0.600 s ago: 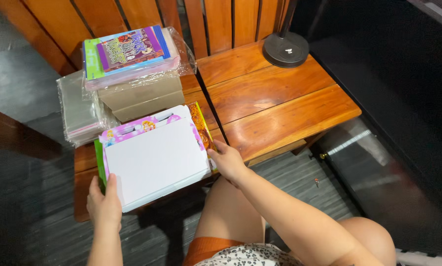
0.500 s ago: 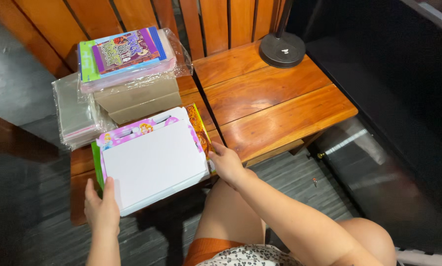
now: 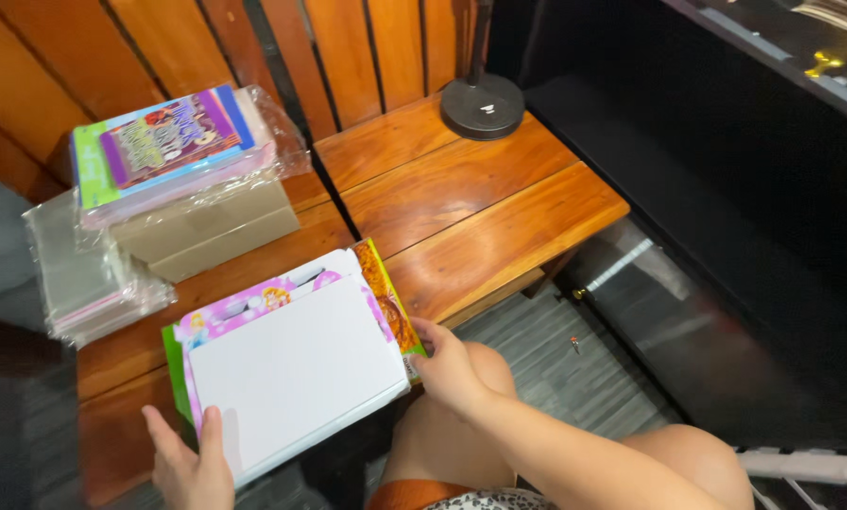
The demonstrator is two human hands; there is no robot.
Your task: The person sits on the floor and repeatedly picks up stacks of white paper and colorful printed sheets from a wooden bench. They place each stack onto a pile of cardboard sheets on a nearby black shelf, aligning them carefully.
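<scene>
A stack of thin colourful booklets [image 3: 291, 368], white back on top, lies at the near edge of a wooden table [image 3: 461, 198]. My left hand [image 3: 189, 463] holds the stack's near left corner, fingers spread against it. Gripping its right edge, my right hand [image 3: 447, 364] rests beside an orange-patterned booklet [image 3: 390, 297] that sticks out from underneath.
At the back left, a wrapped bundle of colourful booklets [image 3: 163, 142] sits on a cardboard box [image 3: 206, 227]. A pile of clear plastic sleeves [image 3: 83, 274] lies at the far left. A black round lamp base [image 3: 482, 106] stands at the back. My bare knee [image 3: 669, 463] is below.
The stack has stayed between my hands, with my left hand shifted slightly along its lower left corner. The camera view has moved a little.
</scene>
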